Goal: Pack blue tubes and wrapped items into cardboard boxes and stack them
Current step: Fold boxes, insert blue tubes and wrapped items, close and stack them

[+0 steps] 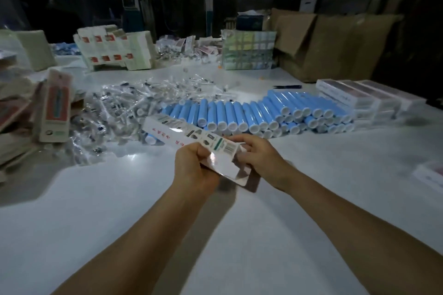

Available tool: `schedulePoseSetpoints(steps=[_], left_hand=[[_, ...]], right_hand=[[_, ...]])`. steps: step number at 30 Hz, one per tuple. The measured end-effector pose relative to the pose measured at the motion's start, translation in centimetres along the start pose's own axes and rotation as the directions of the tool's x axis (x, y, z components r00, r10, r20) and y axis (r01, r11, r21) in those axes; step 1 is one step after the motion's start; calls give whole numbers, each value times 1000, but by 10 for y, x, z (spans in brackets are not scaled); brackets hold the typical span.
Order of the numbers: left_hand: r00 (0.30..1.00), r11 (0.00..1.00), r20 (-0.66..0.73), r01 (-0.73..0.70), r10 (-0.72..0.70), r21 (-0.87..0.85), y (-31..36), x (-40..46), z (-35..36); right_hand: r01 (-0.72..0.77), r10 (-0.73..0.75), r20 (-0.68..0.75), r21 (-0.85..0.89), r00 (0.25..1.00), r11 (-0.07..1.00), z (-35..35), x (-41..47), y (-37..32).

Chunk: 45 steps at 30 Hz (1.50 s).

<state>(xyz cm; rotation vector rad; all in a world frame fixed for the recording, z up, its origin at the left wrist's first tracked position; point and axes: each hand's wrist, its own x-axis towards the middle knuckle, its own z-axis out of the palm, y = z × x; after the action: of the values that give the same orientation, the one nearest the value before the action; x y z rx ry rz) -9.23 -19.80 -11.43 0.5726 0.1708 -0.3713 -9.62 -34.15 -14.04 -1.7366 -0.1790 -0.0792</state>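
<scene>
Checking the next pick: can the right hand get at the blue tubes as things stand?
Probably not yet. The right hand and left hand both grip the long white box. The blue tubes lie just beyond, with nothing over them, so the path looks free once the right hand lets go.
</scene>
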Motion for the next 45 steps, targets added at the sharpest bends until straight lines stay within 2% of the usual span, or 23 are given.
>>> schedulePoseSetpoints(steps=[3,6,8,9,10,11,12,13,14,15,16,17,18,20,23,25,28,30,32,36,40,45], left_hand=[[998,995,37,-61,58,83,-2,4,-5],[986,965,11,-168,169,200,2,5,-4],[933,879,-40,-322,358,352,12,6,-5],[865,780,-55,-421,499,463,20,8,-9],[753,600,-9,-517,658,611,29,7,-12],[613,316,158,-591,774,742,36,6,-17],[487,-32,398,-601,777,798,39,5,-21],[425,-375,624,-534,656,758,38,4,-24],[453,-640,764,-428,460,638,34,4,-26],[566,-797,780,-326,266,508,28,4,-25],[691,-879,711,-250,132,406,21,5,-25],[769,-917,636,-208,61,339,14,8,-26],[801,-933,598,-193,30,304,10,11,-28],[810,-935,585,-190,23,300,8,13,-31],[816,-888,578,-248,24,386,6,10,-33],[803,-879,594,-258,34,400,2,8,-34],[795,-889,605,-241,49,389,-3,7,-32],[796,-889,604,-249,38,385,-9,8,-29],[797,-881,604,-273,19,387,-15,10,-28],[788,-863,615,-305,9,404,-17,16,-28],[791,-854,612,-334,-24,398,-18,17,-27],[780,-836,626,-350,-11,422,-18,18,-27]], right_hand=[[-9,6,-56,-39,998,999,-1,4,4],[-66,83,-173,103,981,993,-4,8,2],[-100,134,-236,150,963,984,-8,10,1],[-111,139,-265,118,954,987,-11,10,1],[-122,136,-286,64,949,990,-14,10,0],[-131,127,-292,5,948,991,-16,9,0],[-131,112,-282,-49,953,990,-17,8,0],[-116,87,-259,-100,962,988,-18,6,0],[-91,57,-225,-143,973,986,-18,5,-1],[-66,33,-188,-171,982,983,-17,4,-1],[-50,22,-154,-182,988,982,-16,4,0],[-43,18,-129,-188,991,981,-16,3,0],[-38,15,-115,-202,993,979,-16,3,0],[-36,16,-85,-244,996,969,-18,2,-1],[-55,38,-58,-323,998,945,-23,0,-6],[-69,15,-158,-345,987,936,-30,6,-13],[-105,-89,-417,-421,905,901,-44,31,-22],[-182,-124,-472,-551,873,815,-52,55,-26],[-244,-106,-433,-675,895,697,-55,80,-28],[-318,42,-331,-855,943,409,-48,121,-34],[-280,200,-251,-951,947,133,-35,146,-44],[-214,288,-200,-977,937,16,-23,159,-54]])
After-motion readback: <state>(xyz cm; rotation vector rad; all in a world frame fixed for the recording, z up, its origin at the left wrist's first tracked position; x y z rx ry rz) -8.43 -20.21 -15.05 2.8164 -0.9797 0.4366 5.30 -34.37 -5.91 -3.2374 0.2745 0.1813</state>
